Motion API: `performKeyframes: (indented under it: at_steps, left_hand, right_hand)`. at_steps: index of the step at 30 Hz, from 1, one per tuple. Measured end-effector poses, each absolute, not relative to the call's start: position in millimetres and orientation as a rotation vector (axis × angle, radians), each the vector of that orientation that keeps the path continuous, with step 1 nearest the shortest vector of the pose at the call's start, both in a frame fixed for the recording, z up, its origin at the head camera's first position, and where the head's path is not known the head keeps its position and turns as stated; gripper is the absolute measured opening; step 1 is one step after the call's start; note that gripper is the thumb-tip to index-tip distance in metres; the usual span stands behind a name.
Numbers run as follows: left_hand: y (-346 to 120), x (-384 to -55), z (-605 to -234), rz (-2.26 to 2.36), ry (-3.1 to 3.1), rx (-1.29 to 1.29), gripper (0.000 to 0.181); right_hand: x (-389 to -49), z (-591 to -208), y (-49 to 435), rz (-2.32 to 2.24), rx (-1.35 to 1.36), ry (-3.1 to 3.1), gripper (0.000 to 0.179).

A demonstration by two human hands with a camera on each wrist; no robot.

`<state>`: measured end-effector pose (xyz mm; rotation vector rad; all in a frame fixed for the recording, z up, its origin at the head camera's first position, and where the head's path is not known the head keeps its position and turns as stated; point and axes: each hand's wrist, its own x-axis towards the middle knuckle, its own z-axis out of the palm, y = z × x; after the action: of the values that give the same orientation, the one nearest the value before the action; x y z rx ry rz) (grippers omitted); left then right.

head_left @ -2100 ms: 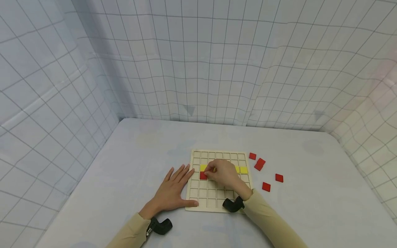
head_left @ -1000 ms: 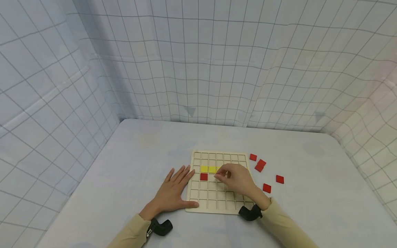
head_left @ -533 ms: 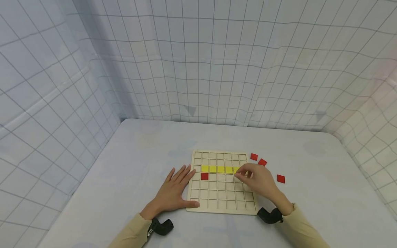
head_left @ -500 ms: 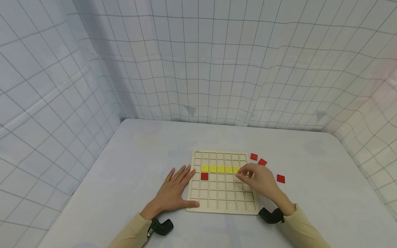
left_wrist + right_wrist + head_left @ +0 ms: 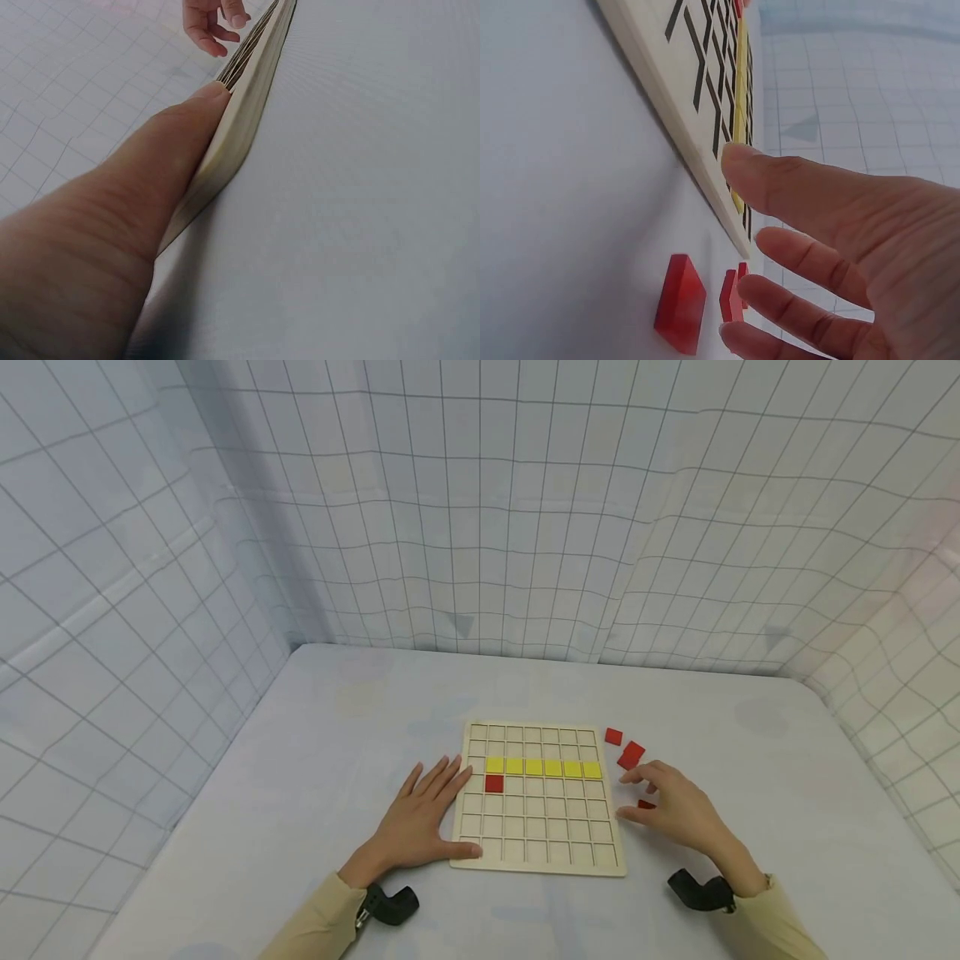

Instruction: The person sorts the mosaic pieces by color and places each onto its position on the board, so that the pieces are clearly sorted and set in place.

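Observation:
A pale wooden grid board [image 5: 536, 835] lies flat on the table. My left hand [image 5: 414, 825] rests at its left side with fingers spread; the thumb [image 5: 180, 127] lies over the near left corner in the left wrist view. A row of yellow square tiles [image 5: 533, 767] fills part of one grid row, with one red tile [image 5: 494, 783] just below its left end. Off the board's right edge hovers my right hand [image 5: 678, 810], thumb and fingers apart, holding nothing. Partly hidden beneath it is a loose red tile [image 5: 646, 805], seen more fully as a red tile [image 5: 680, 304] in the right wrist view.
More red tiles lie right of the board: one red tile [image 5: 613, 737] near its far corner and an overlapping-looking pair of red tiles [image 5: 632, 755]. A white table [image 5: 360, 710] surrounds the board, with a grid-patterned curtain [image 5: 525, 527] behind.
My right hand has moved right, from beside the red tile on the board to above the loose tiles, and its fingers have spread. The left hand has stayed in place.

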<state>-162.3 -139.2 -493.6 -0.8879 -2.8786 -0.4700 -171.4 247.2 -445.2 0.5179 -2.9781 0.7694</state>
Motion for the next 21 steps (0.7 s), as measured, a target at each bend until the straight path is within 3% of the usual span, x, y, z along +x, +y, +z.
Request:
performKeyframes:
  at_steps: [21]
  left_hand:
    - [-140,-161,-492,-0.453,-2.894,-0.888,0.109]
  right_hand:
    - [-166,-450,270,0.851,0.448,-3.104,0.031]
